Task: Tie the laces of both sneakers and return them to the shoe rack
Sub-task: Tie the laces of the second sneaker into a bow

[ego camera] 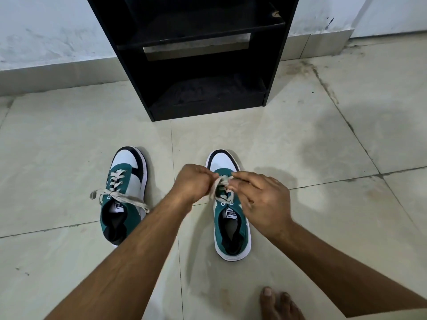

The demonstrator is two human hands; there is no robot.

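Head view, looking down at pale floor tiles (pixel 69 139): both hands over the right sneaker (pixel 231 215), mid-knot. Left hand (pixel 191 181) curled narrow, pinching the cream lace (pixel 216 184) between thumb and fingers. Right hand (pixel 261 195) looser, fingertips gripping the other strand near the upper eyelets, remaining fingers splayed. Blurred at the fingertips, so no telling whether a loop is formed yet. Left sneaker (pixel 123 195) just beside, apart from the hands, its lace (pixel 120 196) crossed once but ends trailing over both sides, likely not properly tied. Black shoe rack (pixel 272 65) straight ahead against the wall, bottom shelf open, nothing visible on it. Bare toes (pixel 277 301) at the lower edge. Risks from here, as a guess: strand slipping out of that light right-hand grip, loop collapsing before being cinched; uneven pull dragging the shoe sideways; trailing ends on the left one snagging when lifted.
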